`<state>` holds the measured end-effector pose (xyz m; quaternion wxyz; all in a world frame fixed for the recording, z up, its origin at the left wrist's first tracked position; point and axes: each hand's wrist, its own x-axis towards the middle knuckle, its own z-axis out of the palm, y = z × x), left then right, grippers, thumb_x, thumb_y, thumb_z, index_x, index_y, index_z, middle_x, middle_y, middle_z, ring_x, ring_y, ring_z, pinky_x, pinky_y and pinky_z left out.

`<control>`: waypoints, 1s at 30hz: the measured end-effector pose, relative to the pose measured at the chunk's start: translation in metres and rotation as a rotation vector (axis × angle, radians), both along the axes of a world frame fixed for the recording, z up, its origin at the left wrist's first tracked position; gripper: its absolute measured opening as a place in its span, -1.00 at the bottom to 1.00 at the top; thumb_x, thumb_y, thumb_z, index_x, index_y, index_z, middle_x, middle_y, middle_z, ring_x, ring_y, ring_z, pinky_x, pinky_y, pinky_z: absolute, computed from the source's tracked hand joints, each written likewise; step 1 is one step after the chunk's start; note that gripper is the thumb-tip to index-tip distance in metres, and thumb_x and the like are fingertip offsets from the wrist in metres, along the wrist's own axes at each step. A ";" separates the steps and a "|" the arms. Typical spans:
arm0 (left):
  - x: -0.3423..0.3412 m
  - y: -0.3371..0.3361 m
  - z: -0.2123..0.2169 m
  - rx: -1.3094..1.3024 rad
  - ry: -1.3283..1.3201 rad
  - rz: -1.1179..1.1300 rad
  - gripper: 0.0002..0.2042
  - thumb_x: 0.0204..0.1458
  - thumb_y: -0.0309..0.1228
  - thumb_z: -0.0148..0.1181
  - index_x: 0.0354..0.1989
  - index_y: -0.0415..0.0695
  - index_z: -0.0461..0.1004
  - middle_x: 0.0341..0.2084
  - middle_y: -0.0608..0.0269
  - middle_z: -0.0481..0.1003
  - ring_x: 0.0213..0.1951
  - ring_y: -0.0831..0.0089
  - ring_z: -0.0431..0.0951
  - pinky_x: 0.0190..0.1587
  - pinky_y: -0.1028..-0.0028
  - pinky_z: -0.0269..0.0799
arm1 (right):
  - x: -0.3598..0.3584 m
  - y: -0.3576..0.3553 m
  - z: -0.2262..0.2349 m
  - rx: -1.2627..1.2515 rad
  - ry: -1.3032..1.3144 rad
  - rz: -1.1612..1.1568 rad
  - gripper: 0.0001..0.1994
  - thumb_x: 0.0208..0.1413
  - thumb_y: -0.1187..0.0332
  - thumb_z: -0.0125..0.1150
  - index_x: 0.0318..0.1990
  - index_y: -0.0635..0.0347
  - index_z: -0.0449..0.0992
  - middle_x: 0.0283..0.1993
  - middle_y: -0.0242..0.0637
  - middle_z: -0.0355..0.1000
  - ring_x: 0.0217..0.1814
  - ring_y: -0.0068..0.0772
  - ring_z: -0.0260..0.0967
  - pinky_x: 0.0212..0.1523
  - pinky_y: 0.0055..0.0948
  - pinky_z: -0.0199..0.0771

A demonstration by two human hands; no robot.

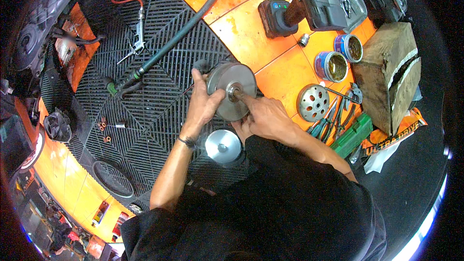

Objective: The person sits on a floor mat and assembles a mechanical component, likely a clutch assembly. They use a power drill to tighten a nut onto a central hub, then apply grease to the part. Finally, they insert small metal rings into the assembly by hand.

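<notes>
Between my hands is a round grey metal pulley with a raised hub in its middle, its face turned up toward me. My left hand grips its left side, the thumb lying on the face near the hub. With the index finger, my right hand presses at the hub, while its other fingers are curled by the lower right rim. Whether a small part sits under that fingertip is hidden. Just below the pulley, a shiny silver round metal piece with a centre boss rests on the black slatted mat.
Left on the mat lie an air blow gun, a dark hose, small copper-coloured rollers, a metal sleeve and a belt. At right are a cordless tool, grease tins, a perforated disc and wooden blocks.
</notes>
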<state>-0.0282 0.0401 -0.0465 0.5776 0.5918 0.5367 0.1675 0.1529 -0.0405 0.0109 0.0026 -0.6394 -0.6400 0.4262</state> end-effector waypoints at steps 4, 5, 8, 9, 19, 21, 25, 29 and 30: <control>-0.003 0.002 -0.003 0.122 0.001 -0.020 -0.33 -0.07 -0.47 0.23 0.19 -0.32 0.00 -0.04 -0.17 0.43 0.04 0.02 0.51 0.15 0.20 0.39 | -0.017 0.000 -0.040 -0.064 0.337 -0.280 -0.32 -0.05 0.49 0.14 0.33 0.27 0.21 -0.39 -0.13 0.48 -0.51 -0.32 0.44 -0.50 -0.37 0.43; 0.000 0.008 0.008 0.023 0.005 -0.002 -0.27 -0.05 -0.42 0.24 0.24 -0.40 -0.03 0.03 -0.26 0.41 0.10 -0.01 0.48 0.17 0.19 0.37 | -0.018 0.003 -0.042 -0.253 0.702 -0.527 -0.31 -0.07 0.50 0.11 0.33 0.32 0.19 -0.36 -0.19 0.46 -0.53 -0.42 0.38 -0.57 -0.47 0.34; -0.007 -0.002 -0.019 0.141 -0.025 -0.022 -0.02 0.01 -0.23 0.28 0.37 -0.53 -0.28 0.30 -0.52 0.07 0.37 -0.17 0.15 0.37 0.29 0.13 | -0.028 0.007 -0.034 -0.555 1.288 -0.974 -0.39 -0.18 0.55 -0.01 0.18 0.35 0.27 -0.35 -0.29 0.35 -0.61 -0.53 0.16 -0.66 -0.63 0.16; -0.010 -0.003 -0.025 0.118 -0.038 -0.027 -0.02 -0.01 -0.20 0.29 0.36 -0.51 -0.25 0.16 -0.53 0.22 0.21 -0.22 0.31 0.22 0.22 0.28 | -0.039 0.001 -0.039 -0.521 1.369 -1.110 -0.43 -0.19 0.54 0.01 0.13 0.29 0.29 -0.36 -0.31 0.34 -0.61 -0.50 0.16 -0.67 -0.62 0.17; -0.005 -0.007 -0.011 -0.015 0.034 -0.059 0.08 -0.07 -0.15 0.29 0.37 -0.54 -0.37 0.06 -0.64 0.30 0.13 -0.26 0.41 0.17 0.15 0.36 | -0.004 -0.012 -0.054 0.252 0.289 0.029 -0.27 -0.07 0.63 0.01 0.38 0.32 0.09 -0.35 -0.11 0.48 -0.46 -0.07 0.46 -0.39 -0.18 0.51; -0.004 -0.005 0.005 -0.046 0.038 -0.076 0.07 -0.10 -0.18 0.26 0.37 -0.54 -0.36 0.04 -0.62 0.33 0.10 -0.25 0.44 0.13 0.16 0.40 | 0.008 -0.013 -0.083 0.263 0.357 0.057 -0.29 -0.06 0.63 0.00 0.36 0.35 0.10 -0.30 -0.09 0.49 -0.48 -0.05 0.46 -0.39 -0.19 0.51; -0.008 0.008 0.010 -0.103 0.052 -0.082 0.08 -0.11 -0.18 0.26 0.37 -0.55 -0.37 0.02 -0.61 0.35 0.05 -0.25 0.47 0.09 0.14 0.43 | -0.012 -0.010 -0.064 -0.498 1.258 -0.835 -0.25 -0.13 0.60 -0.01 0.36 0.28 0.08 -0.29 -0.16 0.39 -0.63 -0.42 0.28 -0.68 -0.52 0.27; -0.006 0.002 -0.007 -0.047 0.057 -0.041 0.09 -0.11 -0.17 0.26 0.38 -0.53 -0.37 -0.03 -0.58 0.38 0.01 -0.27 0.48 0.06 0.11 0.44 | -0.030 -0.007 -0.037 -0.555 1.341 -0.993 -0.14 -0.23 0.59 0.01 0.41 0.17 0.02 -0.47 -0.24 0.32 -0.69 -0.43 0.21 -0.71 -0.60 0.25; -0.006 0.002 -0.009 -0.024 0.061 -0.048 0.09 -0.11 -0.16 0.26 0.38 -0.52 -0.37 -0.03 -0.58 0.39 0.01 -0.28 0.48 0.06 0.11 0.44 | -0.027 -0.012 -0.039 -0.506 1.261 -0.896 -0.10 -0.27 0.59 0.02 0.42 0.16 0.01 -0.47 -0.21 0.34 -0.68 -0.39 0.23 -0.68 -0.60 0.29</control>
